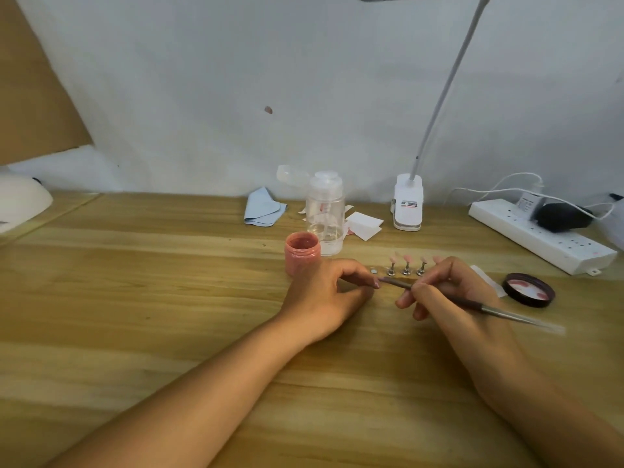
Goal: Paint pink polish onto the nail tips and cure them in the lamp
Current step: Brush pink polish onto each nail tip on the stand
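Wood-grain desk (169, 298) against a white wall. At its middle the left hand (324, 292) lies curled, thumb and forefinger seeming to pinch a small pinkish nail tip (376, 283), too small to be sure. Right hand (449, 292) grips a thin brush (472, 304) pen-style, fingers bunched round the shaft. Brush long axis runs from lower right up to the left, with its bristle end at the pinched tip, touching or nearly so. Judged: the stroke goes along that line, right hand moving, left only steadying.

Just behind the hands stands a row of nail tips (407, 263) on small metal stands, pink and upright. One bare metal disc (373, 271) sits at the row's left end.

Open polish jar (302, 253), pink, round, looks plastic, sits just behind the left hand, nearer it than the right. Jar lid (528, 289), dark, upturned, smeared pink inside, lies right of the right hand.

Further back: clear pump bottle (326, 211), folded blue cloth (263, 207), white pads (364, 224), clip lamp (408, 206) with a bendy white neck, power strip (540, 236) at right. Curing lamp (20, 201), a white dome, is at the far left edge, well apart from both hands, on the left hand's side.
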Motion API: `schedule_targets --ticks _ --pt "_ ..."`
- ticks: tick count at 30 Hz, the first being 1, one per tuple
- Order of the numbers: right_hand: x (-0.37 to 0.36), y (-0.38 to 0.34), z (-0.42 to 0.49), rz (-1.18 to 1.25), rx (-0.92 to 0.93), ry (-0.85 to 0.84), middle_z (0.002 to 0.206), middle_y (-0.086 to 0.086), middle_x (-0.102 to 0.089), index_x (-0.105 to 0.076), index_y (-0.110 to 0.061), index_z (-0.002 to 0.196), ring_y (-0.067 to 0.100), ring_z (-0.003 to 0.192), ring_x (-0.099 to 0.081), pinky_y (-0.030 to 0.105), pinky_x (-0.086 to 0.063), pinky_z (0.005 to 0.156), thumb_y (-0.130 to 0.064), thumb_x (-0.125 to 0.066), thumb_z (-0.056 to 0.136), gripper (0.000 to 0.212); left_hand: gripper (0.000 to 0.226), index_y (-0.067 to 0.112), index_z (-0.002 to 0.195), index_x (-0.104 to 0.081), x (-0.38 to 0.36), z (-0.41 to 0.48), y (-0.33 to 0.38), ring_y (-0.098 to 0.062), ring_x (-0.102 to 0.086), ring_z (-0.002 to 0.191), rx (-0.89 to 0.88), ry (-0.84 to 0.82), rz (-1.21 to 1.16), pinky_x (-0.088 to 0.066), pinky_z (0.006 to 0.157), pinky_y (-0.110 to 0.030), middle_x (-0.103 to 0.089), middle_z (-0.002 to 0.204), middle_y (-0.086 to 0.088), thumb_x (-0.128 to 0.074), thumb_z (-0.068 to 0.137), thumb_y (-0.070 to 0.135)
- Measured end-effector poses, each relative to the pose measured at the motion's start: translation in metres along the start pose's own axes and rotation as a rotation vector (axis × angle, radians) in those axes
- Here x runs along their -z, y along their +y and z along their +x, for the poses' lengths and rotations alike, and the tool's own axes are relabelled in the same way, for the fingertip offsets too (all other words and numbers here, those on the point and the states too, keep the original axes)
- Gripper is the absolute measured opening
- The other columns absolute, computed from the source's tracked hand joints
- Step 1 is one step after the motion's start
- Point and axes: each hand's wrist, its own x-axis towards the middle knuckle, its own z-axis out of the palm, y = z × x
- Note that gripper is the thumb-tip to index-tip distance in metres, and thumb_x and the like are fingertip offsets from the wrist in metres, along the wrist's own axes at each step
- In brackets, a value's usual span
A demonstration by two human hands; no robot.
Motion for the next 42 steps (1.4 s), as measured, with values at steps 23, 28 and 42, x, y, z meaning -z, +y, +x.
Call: schedule_targets --ticks 23,28,42 --pt "0.013 0.01 0.001 0.126 -0.047 0.123 0.07 0.012 -0.072 -0.052 0.007 0.084 0.011 0.054 -0.057 0.016 -0.05 0.054 -0.003 -0.059 0.091 0.013 0.008 0.002 0.095 -0.072 -0.003 0.001 0.007 0.017 -0.052 0.059 -0.006 -0.092 -0.041 -0.032 0.063 0.001 -0.073 0.1 -0.011 -0.069 0.088 0.001" --pt "0.008 0.012 0.003 0.149 0.0 0.069 0.068 0.012 -0.072 -0.047 0.008 0.079 0.01 0.05 -0.055 0.016 -0.049 0.053 0.001 -0.058 0.091 0.017 0.008 0.001 0.094 -0.073 0.002 0.0 0.008 0.021 -0.048 0.05 -0.032 -0.082 -0.003 -0.031 0.055 0.003 -0.074 0.098 -0.009 -0.071 0.086 0.001" --pt "0.004 0.008 -0.001 0.164 0.051 0.048 0.068 0.013 -0.072 -0.045 0.006 0.079 0.011 0.05 -0.054 0.017 -0.048 0.054 -0.004 -0.057 0.093 0.021 0.013 0.013 0.085 -0.067 0.003 0.001 0.005 0.013 -0.06 0.074 -0.003 -0.109 -0.106 -0.038 0.072 -0.003 -0.073 0.09 -0.001 -0.072 0.085 0.001"
